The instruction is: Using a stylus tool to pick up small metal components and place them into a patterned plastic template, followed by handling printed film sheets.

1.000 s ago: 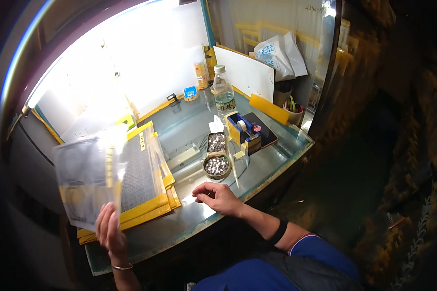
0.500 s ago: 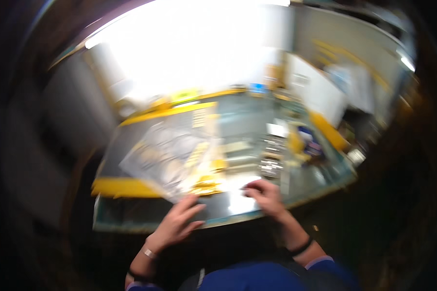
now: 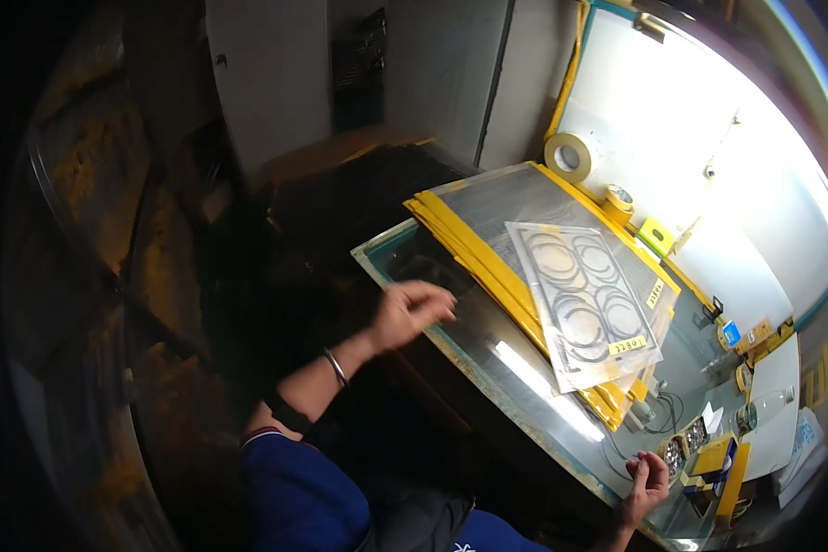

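- Progress: we have the clear sheet (image 3: 587,306) with four ring patterns lying flat on the stack of grey panels (image 3: 488,204), no hand on it.
- Sheet sits skewed to the panels, toward the stack's right end; its lower corner laps the yellow border facing the tabletop's (image 3: 520,391) near edge.
- Stack is down along the left part of the tabletop, near edge to far edge; layers not squared up.
- From how things lie, we judge the laying-down done. What is left: we can't tell.
- Left hand (image 3: 416,314): bare, palm-down, raised around the near edge by the left corner, well apart from the sheet. Fingers loose and half extended, slightly blurred; we see nothing in it.
- Left arm: forearm angles up from our blue sleeve, elbow out, wrist about straight.
- Right hand (image 3: 649,480): at the near edge toward the right corner, just beside the tins of small bits (image 3: 674,453). Thumb and fingertips close together, narrow; too small to tell if we pinch anything.
- Right arm: only a short run of forearm shows, rising from the bottom.
- Tape dispenser (image 3: 714,460) stands past the tins, toward the right end.
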Demonstrator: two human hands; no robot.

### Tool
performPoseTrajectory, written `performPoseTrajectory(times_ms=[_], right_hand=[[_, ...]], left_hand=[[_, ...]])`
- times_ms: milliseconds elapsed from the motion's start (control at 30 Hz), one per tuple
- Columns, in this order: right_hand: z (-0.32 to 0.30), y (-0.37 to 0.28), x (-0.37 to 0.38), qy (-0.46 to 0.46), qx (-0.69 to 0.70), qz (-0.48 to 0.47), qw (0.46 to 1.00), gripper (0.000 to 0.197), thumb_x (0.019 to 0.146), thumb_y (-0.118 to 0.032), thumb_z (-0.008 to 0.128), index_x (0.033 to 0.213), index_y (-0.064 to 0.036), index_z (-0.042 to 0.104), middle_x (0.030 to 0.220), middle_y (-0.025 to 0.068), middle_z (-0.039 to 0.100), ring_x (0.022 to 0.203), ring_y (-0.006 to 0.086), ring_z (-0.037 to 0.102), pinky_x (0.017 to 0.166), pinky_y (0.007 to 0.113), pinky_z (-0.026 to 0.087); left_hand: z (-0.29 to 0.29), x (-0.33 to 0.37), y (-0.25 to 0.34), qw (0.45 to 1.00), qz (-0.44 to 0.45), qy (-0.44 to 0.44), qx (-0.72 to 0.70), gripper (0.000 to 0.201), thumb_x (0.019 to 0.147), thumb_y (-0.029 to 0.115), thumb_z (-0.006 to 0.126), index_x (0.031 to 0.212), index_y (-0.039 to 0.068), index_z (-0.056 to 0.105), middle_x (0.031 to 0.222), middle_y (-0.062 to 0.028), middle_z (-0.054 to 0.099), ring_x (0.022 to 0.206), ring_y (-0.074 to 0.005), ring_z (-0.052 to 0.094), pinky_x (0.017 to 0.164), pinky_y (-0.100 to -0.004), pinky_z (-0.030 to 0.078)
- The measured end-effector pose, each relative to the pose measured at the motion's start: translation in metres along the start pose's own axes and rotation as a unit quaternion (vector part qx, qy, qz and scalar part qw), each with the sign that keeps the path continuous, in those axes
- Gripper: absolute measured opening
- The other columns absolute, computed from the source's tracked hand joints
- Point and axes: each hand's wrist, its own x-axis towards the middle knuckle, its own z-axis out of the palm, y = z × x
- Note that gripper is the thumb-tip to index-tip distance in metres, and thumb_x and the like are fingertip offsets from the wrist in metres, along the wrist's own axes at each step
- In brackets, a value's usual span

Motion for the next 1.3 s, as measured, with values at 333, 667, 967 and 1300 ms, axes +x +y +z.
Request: performPoseTrajectory(times_ms=[333,667,967,1300], right_hand=[[0.007,-0.008,-0.008,0.07,-0.164,-0.132,0.975,0.022,0.088,0.007,0.058,0.11,0.0073,0.063,0.102,0.0179,0.064,0.084,0.0232,0.064,0.068,0.03,0.058],[0.031,-0.03,-0.013,0.128,-0.266,-0.121,0.948,0.015,0.088,0.007,0.059,0.1,0.0072,0.067,0.098,0.0155,0.065,0.081,0.0215,0.063,0.07,0.03,0.054],[0.034,-0.033,-0.009,0.144,-0.27,-0.086,0.948,0.014,0.089,0.005,0.058,0.098,0.0041,0.067,0.091,0.0126,0.067,0.072,0.0193,0.063,0.066,0.03,0.052],[0.032,-0.028,-0.007,0.137,-0.294,-0.119,0.938,0.013,0.088,0.004,0.06,0.098,0.0049,0.067,0.09,0.014,0.067,0.068,0.0191,0.063,0.062,0.029,0.053]], left_hand=[[-0.227,-0.016,-0.188,0.756,-0.224,0.581,0.202,0.021,0.084,0.015,0.067,0.098,0.0,0.064,0.094,-0.0106,0.064,0.09,-0.0217,0.062,0.083,-0.0316,0.048],[-0.252,0.017,-0.219,0.762,-0.307,0.569,0.015,0.044,0.076,0.021,0.08,0.108,0.0,0.059,0.105,-0.0108,0.063,0.094,-0.0225,0.061,0.085,-0.0357,0.049],[-0.308,0.021,-0.262,0.767,-0.358,0.51,0.153,0.048,0.073,0.02,0.081,0.109,-0.003,0.06,0.113,-0.0213,0.063,0.106,-0.0324,0.061,0.092,-0.0417,0.048],[-0.264,0.054,-0.209,0.689,-0.329,0.463,0.45,0.059,0.071,0.027,0.078,0.117,-0.003,0.055,0.125,-0.0237,0.056,0.119,-0.0393,0.051,0.102,-0.0431,0.041]])
